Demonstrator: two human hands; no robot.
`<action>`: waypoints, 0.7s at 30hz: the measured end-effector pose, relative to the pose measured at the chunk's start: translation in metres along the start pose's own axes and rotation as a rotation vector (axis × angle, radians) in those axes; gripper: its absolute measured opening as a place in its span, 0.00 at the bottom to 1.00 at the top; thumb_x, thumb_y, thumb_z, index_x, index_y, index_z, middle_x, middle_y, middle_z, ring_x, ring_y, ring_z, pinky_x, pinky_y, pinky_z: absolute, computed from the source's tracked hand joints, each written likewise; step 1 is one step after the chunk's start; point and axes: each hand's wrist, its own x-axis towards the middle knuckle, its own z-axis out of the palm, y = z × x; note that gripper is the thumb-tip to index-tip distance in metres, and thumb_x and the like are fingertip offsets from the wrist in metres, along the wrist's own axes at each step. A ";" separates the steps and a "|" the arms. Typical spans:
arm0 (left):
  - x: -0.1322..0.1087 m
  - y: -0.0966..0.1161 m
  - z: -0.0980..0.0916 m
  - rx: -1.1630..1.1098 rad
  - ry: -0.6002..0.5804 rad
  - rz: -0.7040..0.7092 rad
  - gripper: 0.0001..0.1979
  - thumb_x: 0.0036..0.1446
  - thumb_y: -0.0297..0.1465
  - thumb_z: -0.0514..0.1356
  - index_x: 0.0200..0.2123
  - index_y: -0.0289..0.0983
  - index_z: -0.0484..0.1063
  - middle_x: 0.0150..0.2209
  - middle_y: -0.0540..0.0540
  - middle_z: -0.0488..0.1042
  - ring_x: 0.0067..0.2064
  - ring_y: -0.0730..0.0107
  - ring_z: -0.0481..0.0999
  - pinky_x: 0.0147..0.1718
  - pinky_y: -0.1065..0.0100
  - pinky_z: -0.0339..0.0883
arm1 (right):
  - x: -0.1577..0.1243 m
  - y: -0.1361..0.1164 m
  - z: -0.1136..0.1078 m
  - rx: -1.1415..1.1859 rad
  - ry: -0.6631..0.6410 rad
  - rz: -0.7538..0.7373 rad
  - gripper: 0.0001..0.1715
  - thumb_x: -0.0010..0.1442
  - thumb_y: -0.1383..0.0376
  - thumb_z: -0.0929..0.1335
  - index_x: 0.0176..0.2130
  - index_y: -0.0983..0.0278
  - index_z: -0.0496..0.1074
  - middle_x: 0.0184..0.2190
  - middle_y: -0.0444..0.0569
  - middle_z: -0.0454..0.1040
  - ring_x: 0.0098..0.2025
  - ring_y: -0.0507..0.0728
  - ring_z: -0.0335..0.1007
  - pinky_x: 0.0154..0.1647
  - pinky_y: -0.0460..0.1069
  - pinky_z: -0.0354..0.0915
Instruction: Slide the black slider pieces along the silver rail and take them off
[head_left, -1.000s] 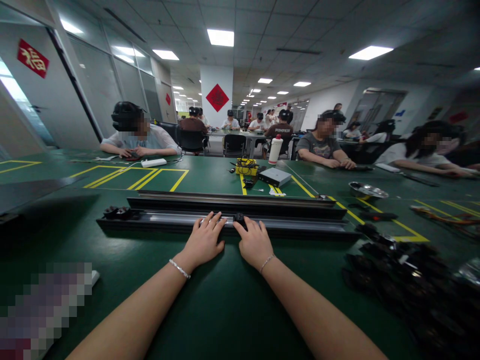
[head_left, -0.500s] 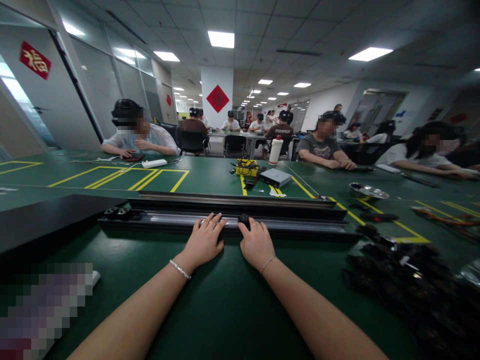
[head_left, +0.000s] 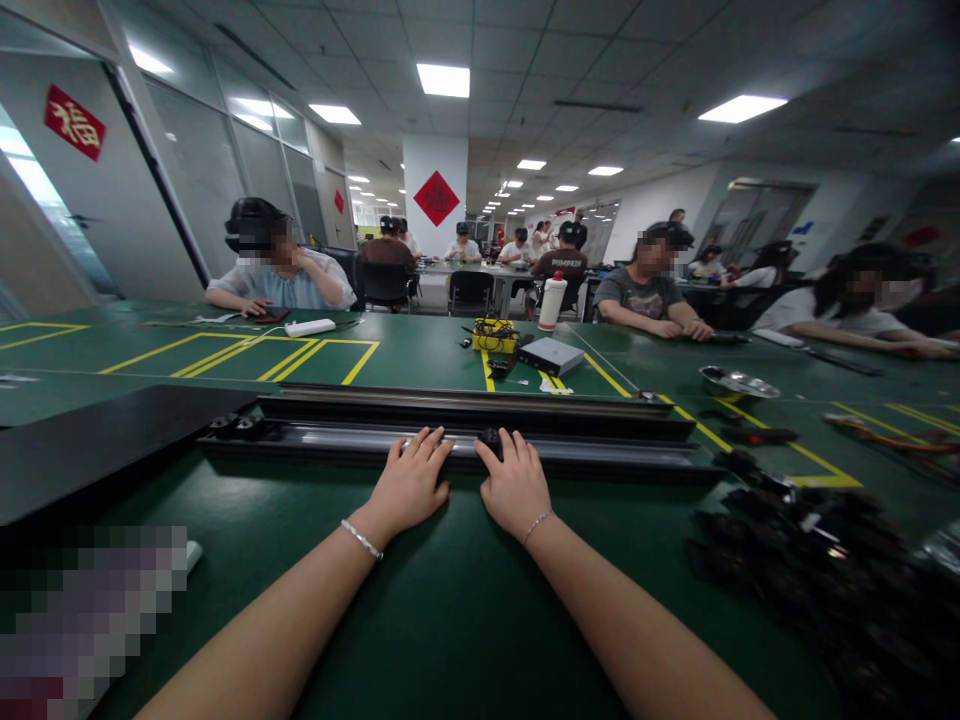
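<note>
A long black rail [head_left: 615, 452] with a shiny inner channel lies crosswise on the green table. My left hand [head_left: 407, 480] rests on its near edge, fingers spread and stretched over the channel, holding nothing. Close beside it, my right hand [head_left: 517, 482] has thumb and forefinger on either side of a small black block [head_left: 491, 438] that sits in the channel. The block's underside is hidden. Two similar black blocks [head_left: 246, 424] sit at the rail's left end. Behind runs a second long black rail [head_left: 465, 408], parallel to the first.
A flat black panel [head_left: 112, 440] lies at left, and a pile of black parts [head_left: 810, 580] at right. Farther back are a metal bowl [head_left: 739, 382], a grey box [head_left: 551, 354], a yellow box [head_left: 495, 336] and a white bottle [head_left: 553, 303]. People sit across the table.
My right thumb and forefinger sit slightly wider apart around the small black block. My left hand stays in place. The person across at left has raised a hand towards the head.
</note>
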 end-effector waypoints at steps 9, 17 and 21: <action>0.000 -0.001 0.000 0.009 0.011 0.008 0.27 0.51 0.34 0.54 0.56 0.42 0.60 0.62 0.42 0.58 0.62 0.56 0.55 0.56 0.51 0.51 | 0.000 0.000 -0.001 -0.007 0.012 0.006 0.31 0.55 0.64 0.64 0.58 0.54 0.61 0.62 0.55 0.54 0.63 0.64 0.45 0.59 0.58 0.42; 0.000 -0.002 -0.001 0.009 0.008 0.007 0.27 0.51 0.34 0.54 0.56 0.42 0.60 0.62 0.43 0.58 0.62 0.56 0.55 0.56 0.51 0.51 | 0.000 0.001 -0.001 -0.019 -0.021 0.026 0.32 0.55 0.64 0.64 0.59 0.53 0.60 0.63 0.54 0.53 0.63 0.64 0.44 0.59 0.58 0.41; 0.000 -0.003 0.000 -0.004 0.011 0.010 0.27 0.51 0.34 0.54 0.56 0.43 0.60 0.62 0.43 0.58 0.62 0.56 0.56 0.56 0.52 0.51 | 0.000 0.004 0.000 -0.016 -0.022 0.025 0.32 0.55 0.65 0.64 0.58 0.53 0.60 0.62 0.55 0.53 0.63 0.64 0.45 0.59 0.58 0.42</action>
